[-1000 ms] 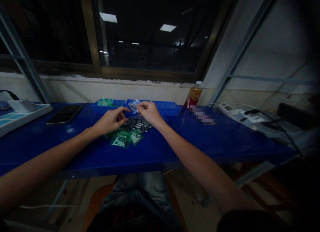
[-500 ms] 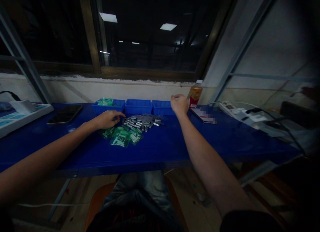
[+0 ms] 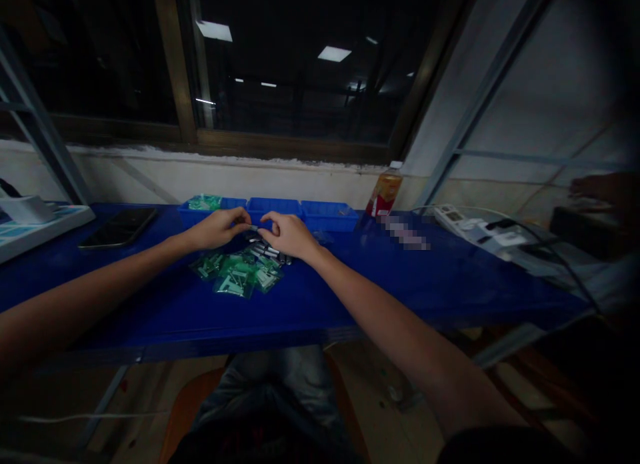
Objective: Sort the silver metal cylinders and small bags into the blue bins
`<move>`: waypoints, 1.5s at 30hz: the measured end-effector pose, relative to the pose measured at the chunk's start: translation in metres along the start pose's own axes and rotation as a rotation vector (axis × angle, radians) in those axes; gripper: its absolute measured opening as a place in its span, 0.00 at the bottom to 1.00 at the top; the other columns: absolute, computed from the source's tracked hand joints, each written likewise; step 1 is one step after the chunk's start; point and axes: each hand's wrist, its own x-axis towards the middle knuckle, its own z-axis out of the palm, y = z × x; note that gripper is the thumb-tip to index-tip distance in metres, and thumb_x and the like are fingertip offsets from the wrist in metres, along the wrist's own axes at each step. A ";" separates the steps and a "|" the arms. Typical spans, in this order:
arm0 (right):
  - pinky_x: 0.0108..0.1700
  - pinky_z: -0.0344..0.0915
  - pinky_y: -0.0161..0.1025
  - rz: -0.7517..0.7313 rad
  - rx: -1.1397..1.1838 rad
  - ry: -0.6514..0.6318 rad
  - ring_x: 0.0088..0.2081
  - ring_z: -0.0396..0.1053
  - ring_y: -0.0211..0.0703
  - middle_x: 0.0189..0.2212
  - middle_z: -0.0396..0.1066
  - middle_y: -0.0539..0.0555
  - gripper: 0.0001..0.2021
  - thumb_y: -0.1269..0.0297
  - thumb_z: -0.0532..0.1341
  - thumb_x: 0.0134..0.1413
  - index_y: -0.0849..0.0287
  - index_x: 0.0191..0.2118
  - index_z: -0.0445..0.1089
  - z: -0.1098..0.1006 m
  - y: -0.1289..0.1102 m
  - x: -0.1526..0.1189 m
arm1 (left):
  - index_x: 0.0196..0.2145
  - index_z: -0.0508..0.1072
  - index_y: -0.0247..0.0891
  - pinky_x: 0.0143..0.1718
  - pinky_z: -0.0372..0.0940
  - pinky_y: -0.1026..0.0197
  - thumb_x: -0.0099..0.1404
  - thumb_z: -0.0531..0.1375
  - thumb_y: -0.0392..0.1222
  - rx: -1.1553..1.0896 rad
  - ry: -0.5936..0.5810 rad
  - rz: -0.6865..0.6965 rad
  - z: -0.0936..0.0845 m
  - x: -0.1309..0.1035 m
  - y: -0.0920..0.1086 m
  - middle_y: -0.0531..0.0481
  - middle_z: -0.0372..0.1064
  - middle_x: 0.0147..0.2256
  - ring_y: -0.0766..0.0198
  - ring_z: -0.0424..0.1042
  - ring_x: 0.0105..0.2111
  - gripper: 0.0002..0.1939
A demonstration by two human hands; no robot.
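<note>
My left hand [image 3: 220, 229] is above the left side of a heap of small silvery metal pieces [image 3: 265, 249], its thumb and fingers closed in a pinch. Facing it, my right hand [image 3: 291, 235] has curled fingers, the thumb tip almost meeting the left fingertips. Something small and greyish shows between the two hands, too dim to name. Below the hands lie several green-tinted clear packets [image 3: 235, 279] with pale parts inside. Both hands partly cover the metal heap.
Three blue bins stand along the wall: the left bin [image 3: 193, 217] holds green packets, then come a middle bin [image 3: 275, 207] and a right bin [image 3: 327, 217]. A drink bottle [image 3: 385, 191], a dark phone [image 3: 120, 227] and power strips [image 3: 453, 215] are on the blue table [image 3: 400, 284].
My right hand has moved left from beside the right bin to the metal heap, meeting my left hand. The left fingers have gone from an extended index finger to a pinch.
</note>
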 end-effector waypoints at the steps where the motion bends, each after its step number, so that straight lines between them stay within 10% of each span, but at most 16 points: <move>1: 0.28 0.51 0.33 -0.023 -0.022 -0.017 0.25 0.61 0.36 0.22 0.65 0.48 0.14 0.58 0.57 0.50 0.57 0.42 0.67 0.001 -0.003 -0.002 | 0.34 0.66 0.37 0.34 0.60 0.62 0.61 0.49 0.45 -0.003 0.021 -0.001 0.002 0.001 0.003 0.48 0.68 0.31 0.63 0.67 0.31 0.11; 10: 0.33 0.53 0.36 -0.191 -0.155 -0.066 0.33 0.64 0.41 0.32 0.69 0.52 0.09 0.61 0.54 0.54 0.56 0.39 0.66 0.001 -0.016 -0.008 | 0.31 0.66 0.36 0.32 0.59 0.61 0.65 0.44 0.45 0.067 -0.008 -0.017 0.013 -0.017 0.011 0.49 0.66 0.27 0.63 0.66 0.28 0.15; 22: 0.31 0.50 0.36 -0.069 -0.146 0.018 0.29 0.66 0.41 0.26 0.70 0.55 0.18 0.59 0.44 0.61 0.59 0.32 0.67 0.003 -0.010 -0.002 | 0.46 0.64 0.32 0.32 0.61 0.62 0.63 0.51 0.44 0.090 0.092 0.044 0.009 -0.019 0.020 0.47 0.71 0.31 0.62 0.70 0.31 0.17; 40: 0.30 0.51 0.34 -0.115 -0.154 -0.047 0.29 0.65 0.37 0.30 0.71 0.51 0.12 0.60 0.48 0.59 0.58 0.44 0.62 -0.003 -0.021 -0.008 | 0.27 0.67 0.34 0.28 0.58 0.63 0.67 0.43 0.47 0.171 0.096 -0.016 0.002 -0.021 0.029 0.49 0.67 0.24 0.65 0.67 0.25 0.20; 45: 0.33 0.52 0.35 -0.071 -0.245 -0.097 0.34 0.68 0.41 0.32 0.72 0.55 0.18 0.58 0.41 0.62 0.59 0.40 0.64 -0.006 -0.023 -0.008 | 0.38 0.68 0.33 0.30 0.59 0.64 0.66 0.46 0.47 0.131 0.101 0.038 0.003 -0.021 0.027 0.50 0.69 0.27 0.64 0.68 0.27 0.17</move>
